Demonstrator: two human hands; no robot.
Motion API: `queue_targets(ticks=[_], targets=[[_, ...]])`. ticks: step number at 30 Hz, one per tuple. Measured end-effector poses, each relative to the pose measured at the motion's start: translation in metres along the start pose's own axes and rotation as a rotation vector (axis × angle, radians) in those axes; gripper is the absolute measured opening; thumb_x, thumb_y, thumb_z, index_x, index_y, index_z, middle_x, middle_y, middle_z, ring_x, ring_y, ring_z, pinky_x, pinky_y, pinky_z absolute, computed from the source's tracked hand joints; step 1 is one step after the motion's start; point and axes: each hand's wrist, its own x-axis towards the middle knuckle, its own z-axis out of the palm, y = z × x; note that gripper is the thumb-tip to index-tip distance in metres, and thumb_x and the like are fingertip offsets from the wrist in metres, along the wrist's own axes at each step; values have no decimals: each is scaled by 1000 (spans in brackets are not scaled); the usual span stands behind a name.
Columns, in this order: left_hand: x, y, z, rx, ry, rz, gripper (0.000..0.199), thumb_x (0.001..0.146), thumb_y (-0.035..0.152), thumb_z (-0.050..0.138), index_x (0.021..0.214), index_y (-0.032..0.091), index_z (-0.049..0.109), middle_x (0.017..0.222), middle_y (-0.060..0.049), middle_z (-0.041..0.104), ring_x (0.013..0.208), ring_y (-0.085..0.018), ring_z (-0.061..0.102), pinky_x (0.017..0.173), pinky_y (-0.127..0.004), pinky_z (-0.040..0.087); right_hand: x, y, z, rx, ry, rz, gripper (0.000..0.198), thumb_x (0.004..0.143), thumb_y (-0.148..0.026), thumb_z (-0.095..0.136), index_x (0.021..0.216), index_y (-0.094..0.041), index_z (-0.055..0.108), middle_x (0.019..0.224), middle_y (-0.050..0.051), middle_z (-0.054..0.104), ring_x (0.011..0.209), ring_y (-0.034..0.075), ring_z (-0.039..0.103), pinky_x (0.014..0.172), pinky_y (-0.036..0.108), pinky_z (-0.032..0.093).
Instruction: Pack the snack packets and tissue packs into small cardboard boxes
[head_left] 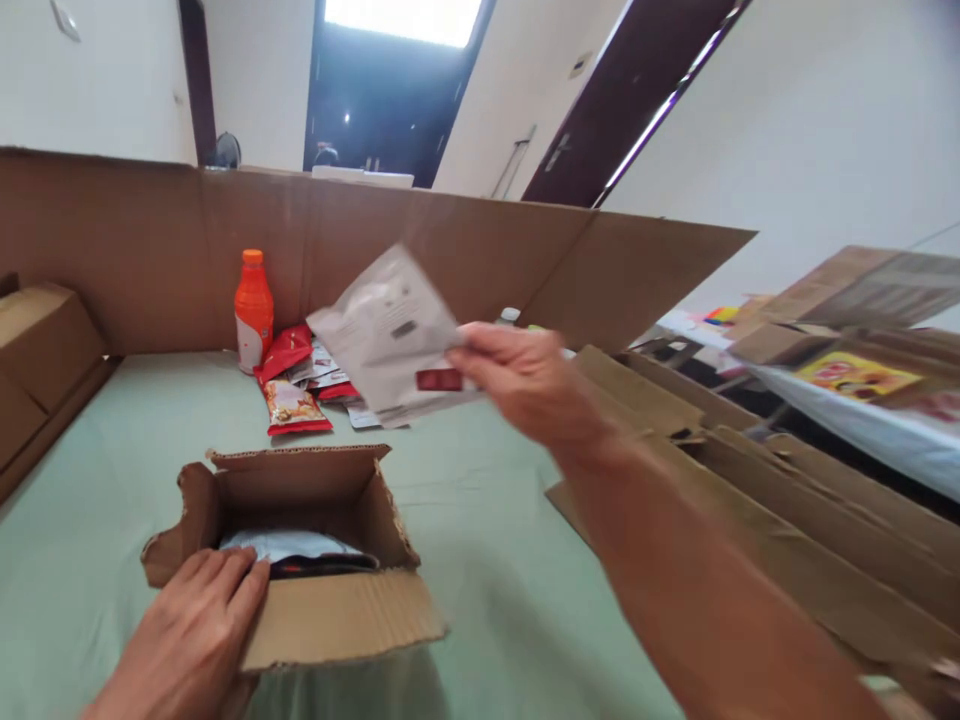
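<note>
Raised over the table, a flat white packet [394, 335] with small print and a dark red label hangs by its right corner from my right hand [517, 375], thumb and fingers pinched on it. Below stands a small open cardboard box [345, 620], flaps spread, with a pale packet [292, 545] and something dark inside. My left hand [199, 620] grips the box's near left edge, fingers hooked over the rim and thumb mostly hidden. Behind the box lies a pile of packets, among them a red-edged snack bag [295, 407] and a red pouch [287, 350].
An orange bottle [254, 315] stands beside the pile, before a tall cardboard partition [150, 255]. A closed carton [45, 370] sits at the left. Open cardboard boxes [817, 530] crowd the right side. A white bottle cap [508, 316] shows behind my right hand. Pale green cloth [480, 560] covers the table.
</note>
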Motion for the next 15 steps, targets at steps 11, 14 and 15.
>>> queue_targets(ticks=[11, 14, 15], targets=[[0, 11, -9, 38, -16, -67, 62, 69, 7, 58, 130, 6, 66, 131, -23, 68, 119, -41, 67, 105, -57, 54, -28, -86, 72, -307, -633, -246, 32, 80, 2, 54, 95, -16, 75, 95, 6, 79, 85, 19, 73, 68, 26, 49], [-7, 0, 5, 69, 259, -7, 65, 72, 6, 56, 137, 12, 61, 142, -22, 61, 127, -40, 62, 103, -54, 56, -27, -78, 102, -334, -857, -188, 37, 82, -1, 57, 108, -19, 75, 106, 7, 79, 94, 23, 73, 70, 26, 47], [-8, -3, 8, 76, 318, -1, 69, 73, 6, 55, 141, 14, 57, 148, -22, 56, 132, -41, 59, 105, -54, 55, -27, -76, 106, -327, -906, -199, 37, 84, -3, 58, 112, -20, 74, 107, 7, 79, 95, 23, 74, 71, 27, 47]])
